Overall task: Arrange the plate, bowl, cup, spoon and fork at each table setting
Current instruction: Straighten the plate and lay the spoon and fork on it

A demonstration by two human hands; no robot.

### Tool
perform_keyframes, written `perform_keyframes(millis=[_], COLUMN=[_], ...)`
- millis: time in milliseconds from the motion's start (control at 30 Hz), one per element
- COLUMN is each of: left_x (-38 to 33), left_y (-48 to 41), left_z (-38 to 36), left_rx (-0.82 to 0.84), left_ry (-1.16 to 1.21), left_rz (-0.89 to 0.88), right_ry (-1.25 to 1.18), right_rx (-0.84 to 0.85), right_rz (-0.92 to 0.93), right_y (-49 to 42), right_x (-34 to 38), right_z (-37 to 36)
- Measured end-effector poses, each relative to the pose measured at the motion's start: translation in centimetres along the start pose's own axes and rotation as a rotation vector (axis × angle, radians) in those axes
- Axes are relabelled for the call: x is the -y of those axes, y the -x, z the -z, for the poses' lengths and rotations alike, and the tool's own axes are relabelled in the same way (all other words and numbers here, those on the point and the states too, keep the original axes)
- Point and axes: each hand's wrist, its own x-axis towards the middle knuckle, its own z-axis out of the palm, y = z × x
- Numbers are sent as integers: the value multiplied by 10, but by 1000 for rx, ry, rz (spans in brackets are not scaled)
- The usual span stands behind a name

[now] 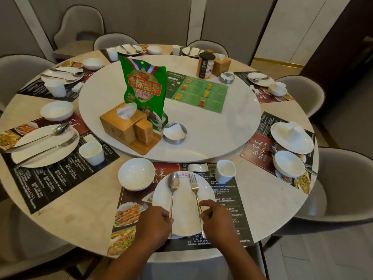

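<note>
A person stands at a round marble-topped dining table (262,209), looking down at the nearest place setting. On a dark printed paper placemat (228,201) sits a round white ceramic plate (183,219). Across it lie a long-handled steel spoon (173,188) on the left and a steel fork (194,188) on the right, heads pointing away from the person.

The left hand (154,225) pinches the spoon's handle end between thumb and curled fingers. The right hand (217,221) closes the same way on the fork's handle. A white ceramic bowl (136,174) sits just beyond the plate to the left, and a small white handleless cup (225,170) beyond it to the right.

The step in hand appears to be straightening the cutlery. To do it well, she or he should nudge both handles until they run parallel, evenly spaced either side of the plate's middle, matching the finished setting at left.

Both handle ends are covered by the hands, and the plate's near rim is partly hidden. The setting at far right looks unsorted; its cutlery is hard to make out.
</note>
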Motion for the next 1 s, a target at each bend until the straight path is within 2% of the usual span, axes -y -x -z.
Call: perform_keyframes(millis=[167,333,500,667,1000], left_x=[4,5,4,7,11], left_y=[3,5,7,7,5], left_z=[-1,-1,-2,-1,-5], left_rx=[-26,-45,-56,-60,-44], left_ry=[-36,-106,-126,-150,-232], left_rz=[-20,-71,-90,-162,-232], right_ry=[100,359,491,518,442], right_rx=[28,63,82,99,74], right_rz=[42,165,263,300,258], right_y=[2,3,-1,-3,-4], right_x=[6,11,12,11,8], right_z=[-3,-2,1,4,-1])
